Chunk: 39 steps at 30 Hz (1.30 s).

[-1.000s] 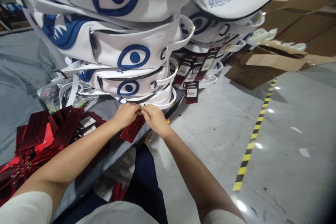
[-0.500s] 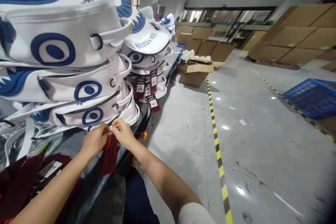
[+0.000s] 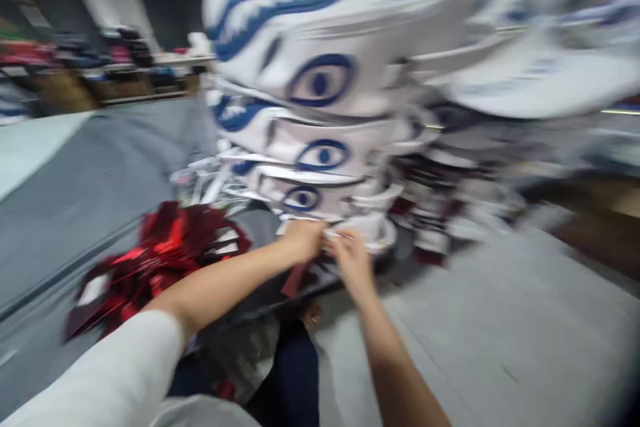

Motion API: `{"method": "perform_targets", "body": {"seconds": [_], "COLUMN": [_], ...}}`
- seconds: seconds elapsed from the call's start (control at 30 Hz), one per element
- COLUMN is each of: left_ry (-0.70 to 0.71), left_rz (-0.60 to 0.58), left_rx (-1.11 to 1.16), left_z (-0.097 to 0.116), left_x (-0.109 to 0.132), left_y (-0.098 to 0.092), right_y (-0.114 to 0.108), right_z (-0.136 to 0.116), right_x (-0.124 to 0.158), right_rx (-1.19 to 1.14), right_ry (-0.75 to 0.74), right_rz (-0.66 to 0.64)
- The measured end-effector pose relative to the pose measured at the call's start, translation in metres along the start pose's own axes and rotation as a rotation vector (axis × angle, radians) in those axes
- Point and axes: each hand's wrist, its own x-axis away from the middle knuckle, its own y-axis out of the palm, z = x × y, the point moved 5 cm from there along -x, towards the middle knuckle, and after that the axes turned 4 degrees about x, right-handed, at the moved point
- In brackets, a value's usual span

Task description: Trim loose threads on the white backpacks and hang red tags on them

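A stack of white caps (image 3: 325, 123) with blue shark teeth and eye patches stands close in front of me. Down at the lowest one, both my hands meet with their fingers pinched. My left hand (image 3: 305, 240) is closed at the cap's lower edge, and a dark red hang tag (image 3: 295, 280) dangles beneath it. Fingertips of my right hand (image 3: 351, 259) pinch the end of a white strap (image 3: 341, 232), almost touching the left. Motion blur and the fingers hide the tag's cord.
Left of the stack, a pile of glossy red hang tags (image 3: 165, 250) lies on the grey table cover (image 3: 140, 140). More white caps (image 3: 540, 77) with tags stand to the right, badly blurred. Grey floor (image 3: 460, 327) stretches to my right.
My view has swung left, so the stack and hands appear farther right and the tag pile shows fully. Both hands stay pinched together at the lowest cap.
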Motion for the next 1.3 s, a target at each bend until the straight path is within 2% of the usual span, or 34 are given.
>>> {"method": "perform_targets", "body": {"seconds": [0.1,0.17,0.27,0.33,0.43,0.57,0.73,0.87,1.03,1.2,1.3], "left_ry": [-0.108,-0.033,0.110,0.121,0.106,0.119,0.055,0.089,0.020,0.025,0.053], "left_rz": [-0.077,-0.230,-0.221,-0.222,-0.314,-0.248,-0.314,-0.186,-0.299,-0.161,-0.159], "left_rx": [-0.047,-0.122,-0.246,-0.251,-0.249,-0.246,-0.207,-0.211,-0.211,-0.224,-0.211], "left_z": [-0.017,-0.028,-0.032,-0.031,-0.032,-0.035,-0.047,-0.050,-0.053,-0.051,-0.052], "left_x": [-0.014,-0.022,-0.021,-0.018,-0.014,-0.013,-0.008,-0.005,-0.002,0.001,0.003], "left_y": [0.001,0.010,0.019,0.024,0.025,0.015,0.022,0.017,0.019,0.017,0.023], "right_y": [-0.008,-0.004,-0.001,-0.002,-0.001,0.007,0.012,0.015,0.017,0.020,0.022], "right_z": [0.015,0.021,0.020,0.018,0.019,0.022,0.020,0.020,0.026,0.026,0.023], "right_x": [-0.015,-0.025,-0.023,-0.019,-0.019,-0.022,-0.019,-0.018,-0.020,-0.018,-0.016], "right_rx": [0.056,0.106,0.158,0.154,0.139,0.117,0.107,0.131,0.078,0.023,-0.026], "right_ry": [0.083,0.123,0.166,0.173,0.168,0.167,0.172,0.126,0.100,0.087,0.043], "right_rz": [0.172,0.143,0.079,0.093,0.125,0.129,0.137,0.131,0.158,0.161,0.151]}}
